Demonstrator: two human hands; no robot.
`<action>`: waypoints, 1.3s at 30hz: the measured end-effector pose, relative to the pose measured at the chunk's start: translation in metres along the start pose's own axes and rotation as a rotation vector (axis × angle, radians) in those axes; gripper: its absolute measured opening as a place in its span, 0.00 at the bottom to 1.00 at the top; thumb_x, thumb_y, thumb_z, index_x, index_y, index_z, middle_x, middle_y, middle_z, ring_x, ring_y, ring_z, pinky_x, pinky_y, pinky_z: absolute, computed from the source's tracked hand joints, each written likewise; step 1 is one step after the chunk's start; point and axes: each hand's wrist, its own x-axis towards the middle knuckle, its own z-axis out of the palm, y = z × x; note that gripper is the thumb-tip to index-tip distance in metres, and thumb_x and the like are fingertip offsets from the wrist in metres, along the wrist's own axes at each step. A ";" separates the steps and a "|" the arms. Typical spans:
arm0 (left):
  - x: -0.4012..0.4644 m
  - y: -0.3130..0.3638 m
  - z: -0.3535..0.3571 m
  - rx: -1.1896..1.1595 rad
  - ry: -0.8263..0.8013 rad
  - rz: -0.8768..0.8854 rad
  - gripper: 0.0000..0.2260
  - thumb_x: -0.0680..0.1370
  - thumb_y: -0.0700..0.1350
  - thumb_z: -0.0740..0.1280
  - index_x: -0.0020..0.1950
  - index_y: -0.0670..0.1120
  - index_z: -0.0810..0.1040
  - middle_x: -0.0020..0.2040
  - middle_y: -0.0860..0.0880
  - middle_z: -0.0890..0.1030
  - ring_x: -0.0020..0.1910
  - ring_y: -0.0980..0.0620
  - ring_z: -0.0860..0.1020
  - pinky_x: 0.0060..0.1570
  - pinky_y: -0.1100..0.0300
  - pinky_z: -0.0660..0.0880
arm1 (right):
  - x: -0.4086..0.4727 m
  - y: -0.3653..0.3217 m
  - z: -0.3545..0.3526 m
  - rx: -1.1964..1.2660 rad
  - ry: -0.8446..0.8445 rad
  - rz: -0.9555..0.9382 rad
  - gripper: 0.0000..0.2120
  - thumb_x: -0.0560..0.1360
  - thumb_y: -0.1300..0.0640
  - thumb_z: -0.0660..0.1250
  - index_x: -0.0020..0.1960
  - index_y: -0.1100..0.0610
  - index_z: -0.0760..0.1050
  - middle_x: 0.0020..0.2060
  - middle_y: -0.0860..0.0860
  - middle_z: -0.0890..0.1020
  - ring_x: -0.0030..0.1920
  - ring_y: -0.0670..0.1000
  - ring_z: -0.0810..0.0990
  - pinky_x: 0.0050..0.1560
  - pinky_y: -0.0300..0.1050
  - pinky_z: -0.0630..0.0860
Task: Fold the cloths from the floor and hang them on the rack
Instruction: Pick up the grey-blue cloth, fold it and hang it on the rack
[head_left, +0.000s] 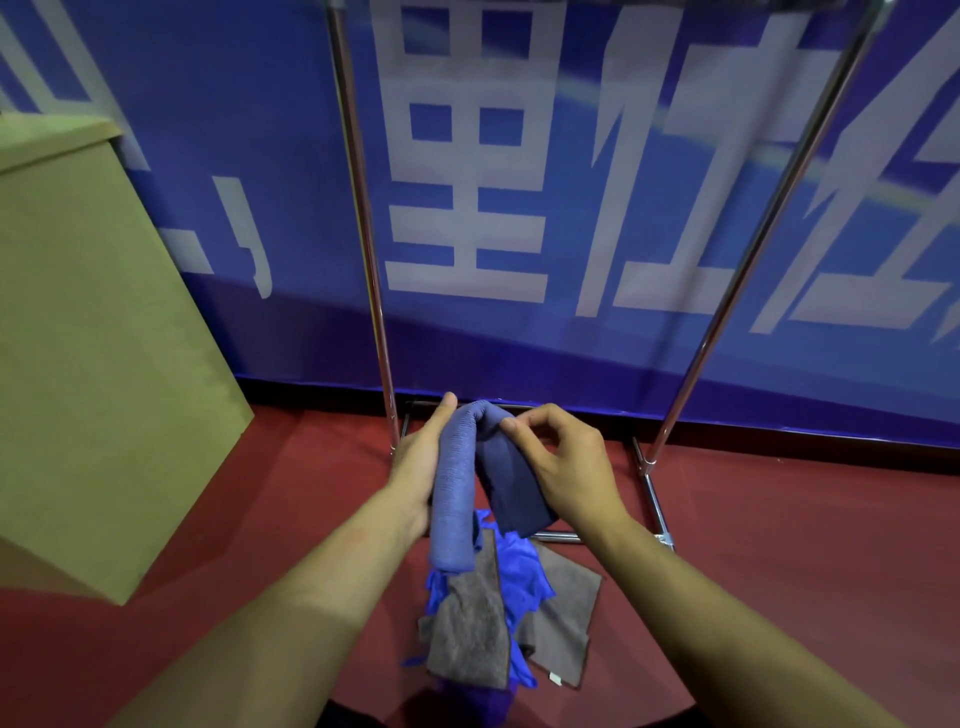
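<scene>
Down low, both hands hold one blue cloth above the red floor, just in front of the rack. The left hand lies along the cloth's left side with straight fingers pointing up, its thumb reaching the top of the fold; the cloth drapes over that hand and hangs down as a long ribbed strip past the wrist. The right hand has its fingers curled and pinches the cloth near the top of the fold between thumb and forefinger, while a darker part of the same cloth hangs under its palm.

Beneath the hands a pile of cloths lies on the floor: a brown cloth on top at the left, a bright blue cloth crumpled in the middle, and a second brown cloth lying flat at the right with a small white tag at its lower edge. The hanging end of the held cloth reaches down to the pile's upper edge.

The rack shows two chrome uprights, a left one and a right pole, with base bars on the floor; the top rail is barely in view at the frame's upper edge. Behind it hangs a blue banner with large white characters. A cardboard box stands at the left, well apart from the pile
</scene>
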 end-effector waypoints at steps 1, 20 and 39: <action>0.001 -0.002 0.002 -0.009 0.068 0.029 0.21 0.74 0.63 0.71 0.33 0.46 0.81 0.27 0.48 0.80 0.23 0.52 0.77 0.27 0.63 0.73 | -0.001 -0.001 0.002 0.024 -0.006 0.033 0.05 0.76 0.53 0.73 0.43 0.52 0.81 0.39 0.45 0.86 0.40 0.41 0.83 0.43 0.33 0.76; 0.012 -0.012 0.006 0.256 0.325 0.441 0.09 0.81 0.52 0.66 0.48 0.48 0.79 0.47 0.47 0.84 0.48 0.48 0.81 0.55 0.50 0.78 | -0.003 0.007 0.028 0.052 0.132 0.227 0.07 0.71 0.53 0.76 0.39 0.56 0.82 0.33 0.49 0.85 0.34 0.44 0.80 0.43 0.55 0.81; -0.032 0.030 0.044 0.332 -0.093 0.518 0.16 0.85 0.54 0.56 0.73 0.61 0.69 0.69 0.60 0.75 0.64 0.69 0.74 0.62 0.69 0.70 | 0.019 -0.059 0.029 0.431 -0.039 0.175 0.13 0.85 0.52 0.59 0.63 0.49 0.81 0.52 0.48 0.87 0.53 0.45 0.84 0.52 0.44 0.79</action>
